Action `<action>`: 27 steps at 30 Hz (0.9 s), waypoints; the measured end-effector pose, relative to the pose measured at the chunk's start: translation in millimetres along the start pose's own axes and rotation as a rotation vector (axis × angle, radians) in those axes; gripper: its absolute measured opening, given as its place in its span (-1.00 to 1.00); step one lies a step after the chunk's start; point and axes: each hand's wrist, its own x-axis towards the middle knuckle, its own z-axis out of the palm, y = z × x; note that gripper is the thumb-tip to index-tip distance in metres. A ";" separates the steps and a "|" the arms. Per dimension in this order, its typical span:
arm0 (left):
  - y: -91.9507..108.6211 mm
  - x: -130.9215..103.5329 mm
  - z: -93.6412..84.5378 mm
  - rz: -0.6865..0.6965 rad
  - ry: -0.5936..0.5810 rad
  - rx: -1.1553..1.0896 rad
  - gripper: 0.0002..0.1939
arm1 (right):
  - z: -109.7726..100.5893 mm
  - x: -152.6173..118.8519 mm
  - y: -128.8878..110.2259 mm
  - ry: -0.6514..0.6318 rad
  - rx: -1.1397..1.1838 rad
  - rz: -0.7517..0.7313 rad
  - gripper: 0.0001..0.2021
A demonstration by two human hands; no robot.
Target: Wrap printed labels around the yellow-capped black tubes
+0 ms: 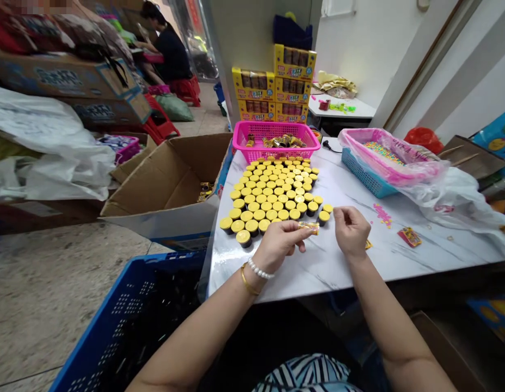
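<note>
My left hand (279,242), with a pearl bracelet and a gold bangle at the wrist, pinches a small printed yellow label (312,227) between thumb and fingers. To its right, my right hand (352,231) is raised over the table with its fingers curled together; what they hold, if anything, I cannot make out. Just beyond both hands stand many small dark cups with yellow lids (269,198), packed close together. A stack of printed labels (410,237) lies to the right, near some scattered pink bits (382,215).
A pink basket (240,142) with small wrapped items stands behind the cups. At right, a plastic-lined pink tray (350,137) of colourful beads rests in a blue basket (364,177). An open carton (166,215) and a blue crate (93,326) flank the table's left. Another person (171,51) sits far back.
</note>
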 end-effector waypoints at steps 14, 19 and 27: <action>-14.6 14.6 -17.6 -0.094 -0.025 -0.379 -0.72 | 11.6 -6.7 -5.5 -0.218 -0.095 0.080 -0.64; -15.0 15.9 -17.9 -0.117 -0.009 -0.422 -0.80 | 5.7 -1.0 -8.0 -0.311 0.746 0.241 -0.63; -12.9 15.2 -18.1 -0.147 -0.038 -0.518 -0.74 | 5.8 -5.7 -17.8 -0.324 0.803 0.267 -0.70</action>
